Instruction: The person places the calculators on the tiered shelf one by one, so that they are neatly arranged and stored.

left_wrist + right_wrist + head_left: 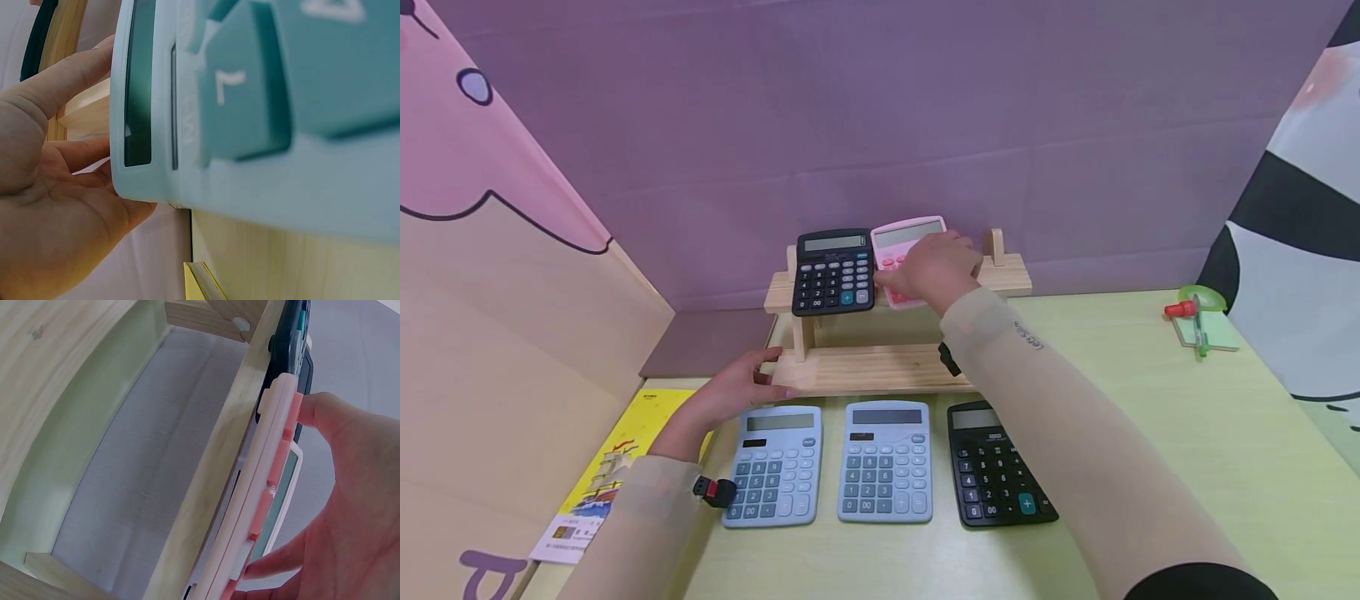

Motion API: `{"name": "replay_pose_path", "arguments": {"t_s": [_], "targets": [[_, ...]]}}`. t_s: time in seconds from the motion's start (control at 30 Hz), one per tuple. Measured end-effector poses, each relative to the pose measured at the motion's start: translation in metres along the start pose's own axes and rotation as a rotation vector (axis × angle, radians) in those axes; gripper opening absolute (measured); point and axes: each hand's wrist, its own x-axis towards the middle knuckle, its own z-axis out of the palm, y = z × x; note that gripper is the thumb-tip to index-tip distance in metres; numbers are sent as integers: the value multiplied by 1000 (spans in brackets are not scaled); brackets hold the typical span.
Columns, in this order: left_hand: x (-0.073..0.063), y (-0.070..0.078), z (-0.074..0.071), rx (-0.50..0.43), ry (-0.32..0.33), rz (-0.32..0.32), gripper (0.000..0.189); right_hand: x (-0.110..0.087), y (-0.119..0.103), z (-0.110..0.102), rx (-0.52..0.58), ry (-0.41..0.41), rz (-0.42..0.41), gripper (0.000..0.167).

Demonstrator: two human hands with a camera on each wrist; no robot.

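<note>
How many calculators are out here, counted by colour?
Black: 2, one black calculator on the shelf and another black calculator on the table
Light blue: 2, the left light blue calculator and the middle light blue calculator
Pink: 1, the pink calculator at the right hand
Total: 5

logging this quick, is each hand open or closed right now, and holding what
Left hand: closed, holding the wooden shelf at its lower left end.
Right hand: closed, holding the pink calculator.
</note>
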Motion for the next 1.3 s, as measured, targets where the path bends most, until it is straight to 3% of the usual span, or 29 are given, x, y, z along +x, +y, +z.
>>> {"name": "replay_pose_path", "arguments": {"t_s": [0.77,1.3], "targets": [[-1,0,1,-12,4,-1,103,5,-3,3,-70,-13,29,111],[1,-2,0,-14,1,3,104,2,-2,4,-36,-7,17,110]]}}
